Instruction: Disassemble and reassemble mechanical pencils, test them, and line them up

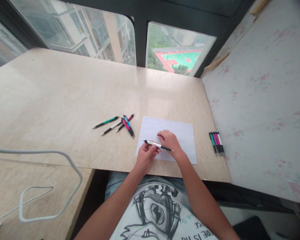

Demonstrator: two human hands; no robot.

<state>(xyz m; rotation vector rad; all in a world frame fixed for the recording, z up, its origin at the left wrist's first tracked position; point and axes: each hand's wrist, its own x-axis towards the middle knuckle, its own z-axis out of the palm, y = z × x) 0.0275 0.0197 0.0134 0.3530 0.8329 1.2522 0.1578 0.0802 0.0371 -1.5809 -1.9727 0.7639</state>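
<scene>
by the window, a white pen pinched above a written page

over the sheet of paper (185, 141), the left hand (148, 156) pinches a white pen (156, 144) between thumb and fingers. the pen slants down to the right, its dark tip passing in front of the other wrist; from where i stand i can't tell if it touches. the right hand (170, 141) lies over the paper with its fingers curled inward, and i can't tell whether they press on anything. rows of small writing run along the top part of the page.

left of the paper on the pale table (72, 90) are 5 pens: a green pen (106, 122) to one side, and 4 more crossing in a loose heap, among them a blue pen (128, 122). well to the right, a row of pens (217, 143) lies side by side near the flowered wall (262, 110). a white cable (40, 152) loops at the lower left.
</scene>
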